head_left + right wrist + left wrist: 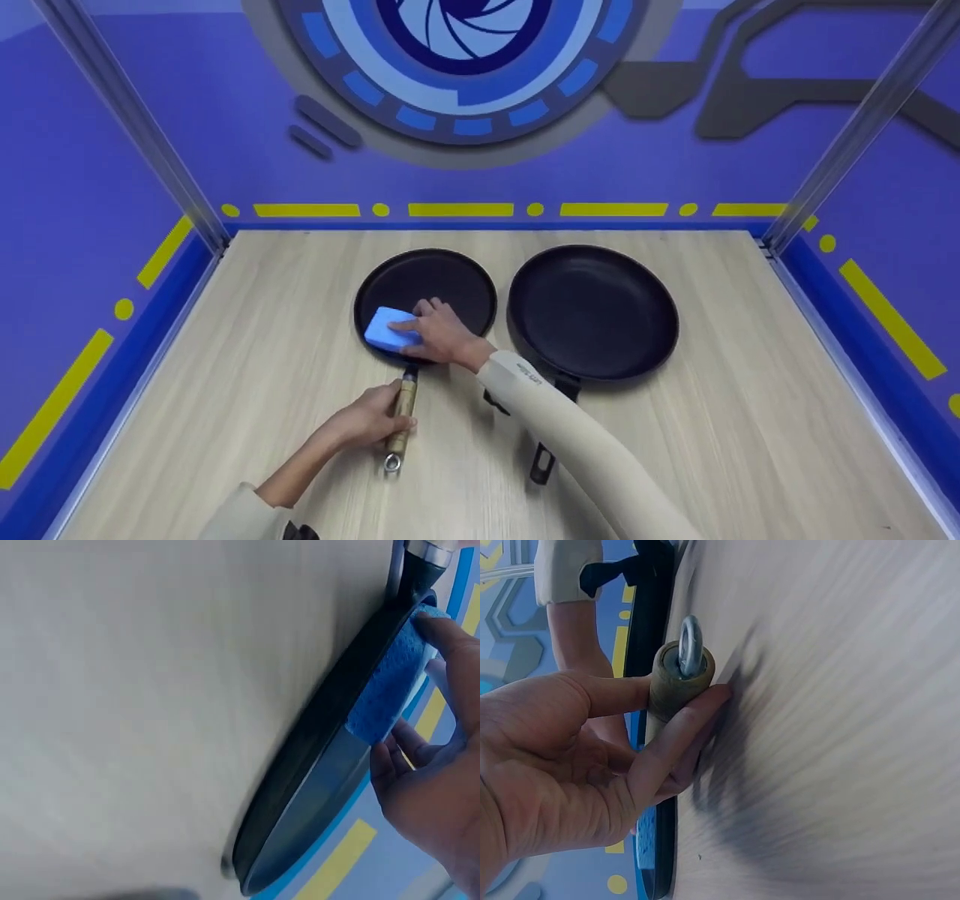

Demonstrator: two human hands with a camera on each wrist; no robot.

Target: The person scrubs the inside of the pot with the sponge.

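Conceivably, the shallow, round black pan [450, 274] could swivel on the pale wood-grain counter [285, 360] if the left hand [367, 416], curled around its tan cylindrical handle [406, 401] at six o'clock, slackened while the right hand [442, 331] pressed down. Pinched in that hand at the pan's eight o'clock, the bright blue rectangular sponge [384, 328] looks porous and intact.
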